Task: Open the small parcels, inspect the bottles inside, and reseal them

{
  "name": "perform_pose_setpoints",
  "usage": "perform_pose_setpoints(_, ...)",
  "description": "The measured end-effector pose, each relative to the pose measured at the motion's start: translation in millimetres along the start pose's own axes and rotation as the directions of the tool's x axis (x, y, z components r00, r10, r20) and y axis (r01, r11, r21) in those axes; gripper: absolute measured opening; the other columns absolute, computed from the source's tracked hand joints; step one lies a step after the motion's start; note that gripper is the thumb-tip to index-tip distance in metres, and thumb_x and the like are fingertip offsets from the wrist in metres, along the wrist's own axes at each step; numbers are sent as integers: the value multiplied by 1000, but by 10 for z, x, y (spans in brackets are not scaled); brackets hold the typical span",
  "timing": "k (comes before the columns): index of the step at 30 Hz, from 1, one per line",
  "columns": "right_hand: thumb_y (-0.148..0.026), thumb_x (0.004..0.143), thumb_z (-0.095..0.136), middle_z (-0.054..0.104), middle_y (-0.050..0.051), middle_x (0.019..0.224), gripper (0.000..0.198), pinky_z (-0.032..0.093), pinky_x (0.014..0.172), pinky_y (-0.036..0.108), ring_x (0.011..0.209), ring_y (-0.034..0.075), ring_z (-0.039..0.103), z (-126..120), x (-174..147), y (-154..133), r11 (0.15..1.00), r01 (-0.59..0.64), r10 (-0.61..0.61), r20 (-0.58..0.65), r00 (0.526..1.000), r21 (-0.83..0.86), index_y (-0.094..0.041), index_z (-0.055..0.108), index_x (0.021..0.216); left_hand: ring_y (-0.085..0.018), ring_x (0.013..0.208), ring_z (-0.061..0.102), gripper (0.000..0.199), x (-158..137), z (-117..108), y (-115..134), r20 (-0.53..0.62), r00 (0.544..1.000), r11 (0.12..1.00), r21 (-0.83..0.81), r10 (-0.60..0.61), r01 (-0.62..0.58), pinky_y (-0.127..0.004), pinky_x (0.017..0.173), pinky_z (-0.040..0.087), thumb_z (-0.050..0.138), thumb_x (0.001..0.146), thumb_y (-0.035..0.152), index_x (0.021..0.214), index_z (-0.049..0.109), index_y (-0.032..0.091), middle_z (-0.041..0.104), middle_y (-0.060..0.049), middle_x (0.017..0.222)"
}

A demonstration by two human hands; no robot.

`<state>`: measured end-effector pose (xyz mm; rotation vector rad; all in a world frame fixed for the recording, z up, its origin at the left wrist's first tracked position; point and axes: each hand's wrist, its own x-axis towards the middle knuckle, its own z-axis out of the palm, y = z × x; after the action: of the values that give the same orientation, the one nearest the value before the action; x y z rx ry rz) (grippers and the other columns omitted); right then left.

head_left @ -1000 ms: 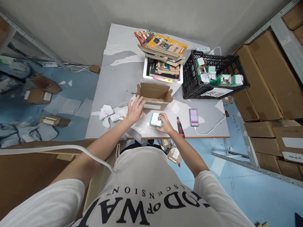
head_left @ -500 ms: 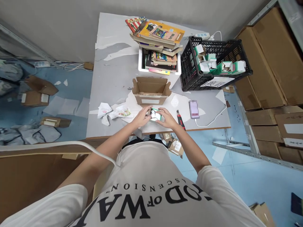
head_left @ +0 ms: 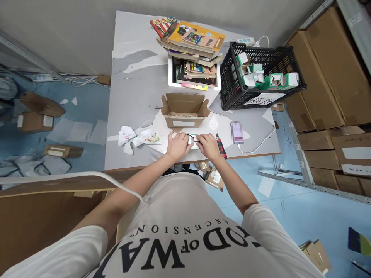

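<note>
My left hand [head_left: 179, 145] and my right hand [head_left: 209, 145] meet near the table's front edge, both with curled fingers. Between them is a small white and green box [head_left: 191, 135], mostly covered by the fingers; what lies inside it is too small to make out. Both hands grip this box from its two sides. Just behind them stands an open cardboard box [head_left: 184, 120] with a white label. A red and black utility knife [head_left: 221, 146] lies right beside my right hand. Crumpled paper packaging [head_left: 146, 137] is to the left of my left hand.
Books [head_left: 199, 36] are piled on a white bin [head_left: 216, 90]. To its right, a black crate [head_left: 232, 92] holds several green and white boxes. A phone [head_left: 237, 132] on a cable [head_left: 257, 151] lies at the right. Cardboard boxes [head_left: 327, 73] fill the shelf.
My fingers have closed in further over the small box, covering more of it. My left hand has turned so its back shows more. The whole view has shifted slightly.
</note>
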<state>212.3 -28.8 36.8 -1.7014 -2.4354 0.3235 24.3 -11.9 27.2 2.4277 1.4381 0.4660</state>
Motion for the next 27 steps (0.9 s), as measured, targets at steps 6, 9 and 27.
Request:
perform_pose_setpoints(6,-20,93,41,68,14,99,29,39,80,37,91,28,58,-141,218,-31,988,-26,43,113,993,-152,-18,57,117,-35,110,55,29,-33,52,157,9,998,998,-21,-63,63,-65,104,22,60,85,38,108,61,20,58,-17,116)
perform_pose_setpoints(9,-21,96,34,70,12,92,34,39,77,36,85,27,61,-112,300,6,982,-144,156,88,984,-125,-18,52,125,-37,128,43,26,-148,125,133,32,999,997,-77,5,-2,-66,105,24,62,85,30,110,60,23,50,-18,132)
perform_pose_setpoints(27,-41,92,48,71,12,96,26,22,98,55,105,31,51,-163,190,-289,985,-30,64,201,977,-170,-21,58,105,-22,95,57,22,-354,522,-129,-134,975,967,-163,175,-195,-41,81,42,46,91,19,79,64,22,64,-8,91)
